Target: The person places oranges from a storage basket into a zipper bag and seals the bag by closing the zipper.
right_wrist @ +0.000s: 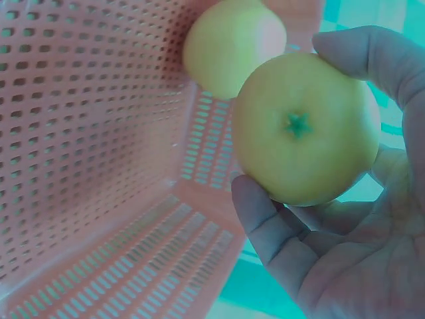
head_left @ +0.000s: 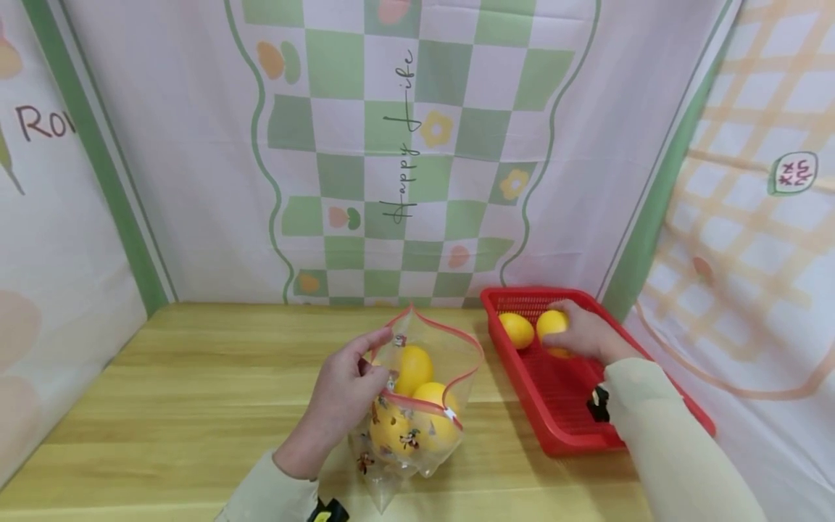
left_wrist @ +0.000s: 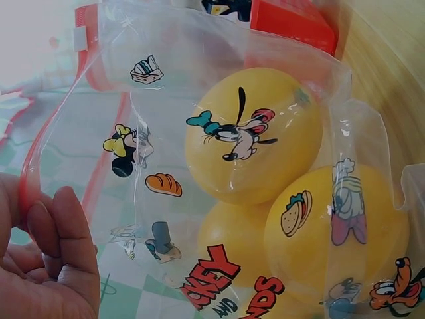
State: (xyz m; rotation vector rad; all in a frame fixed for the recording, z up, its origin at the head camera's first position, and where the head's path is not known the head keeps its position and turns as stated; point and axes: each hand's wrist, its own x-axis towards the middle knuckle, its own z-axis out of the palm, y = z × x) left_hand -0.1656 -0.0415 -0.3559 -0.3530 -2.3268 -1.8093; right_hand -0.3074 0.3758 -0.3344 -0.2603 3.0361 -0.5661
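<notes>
My left hand [head_left: 344,384] pinches the red-edged mouth of a clear zip bag [head_left: 450,341] between thumb and fingers. Cartoon figures are printed on the bag, and its mouth gapes wide. Inside it rest several yellow-orange oranges [left_wrist: 255,156], seen through the plastic in the left wrist view. Over at the red basket [head_left: 531,406], my right hand [head_left: 590,335] grips an orange [right_wrist: 305,129], thumb on one side and fingers curled round the other. Its green star-shaped stem end faces the right wrist camera. Another orange [head_left: 517,331] lies beside it in the basket's far left corner.
The basket has slotted walls and stands on the right of the wooden table [head_left: 196,391], to the right of the bag. A checked cloth [head_left: 404,181] hangs behind the table, with printed cloths [head_left: 750,254] at the sides.
</notes>
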